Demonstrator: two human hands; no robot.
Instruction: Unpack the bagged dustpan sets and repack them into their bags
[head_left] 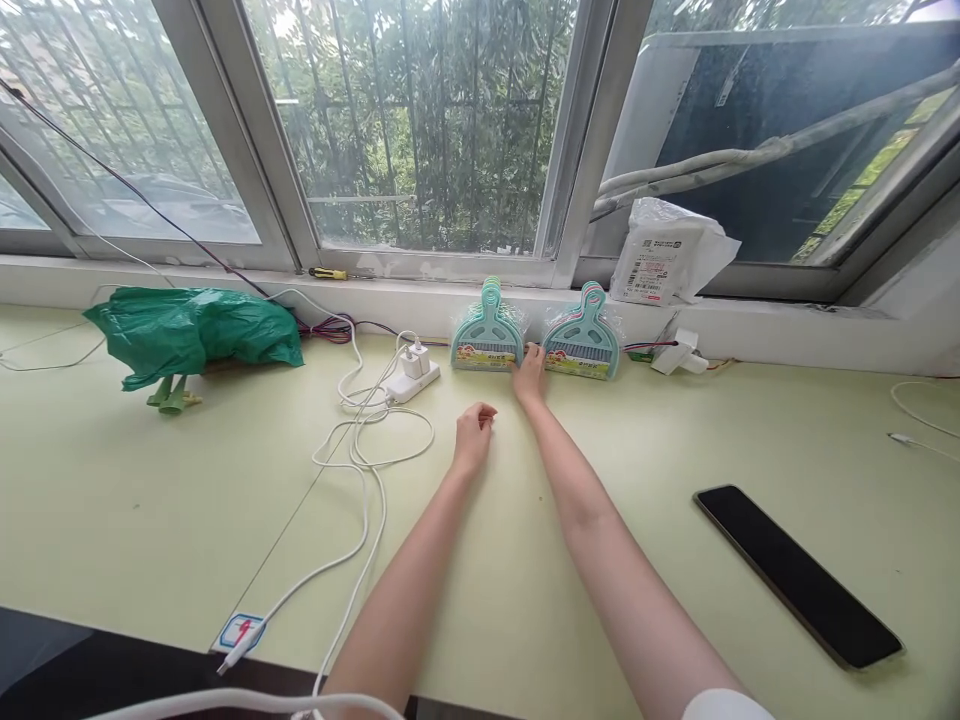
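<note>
Two stacks of small light-green dustpan and brush sets in clear wrappers stand against the wall below the window, a left stack point(487, 335) and a right stack point(583, 340). My right hand point(531, 378) reaches in between them. Its thumb and fingers close on the lower right edge of the left stack; the fingertips are partly hidden. Nearer to me, my left hand point(473, 436) rests just over the table in front of the left stack. Its fingers are curled in, and nothing shows in them.
A white power strip point(412, 378) with plugs and tangled white cables point(364, 470) lies left of my hands. Farther left is a green plastic bag point(195, 335). A black phone point(799, 575) lies at right. A screwdriver point(328, 273) and a white package point(667, 255) sit on the sill.
</note>
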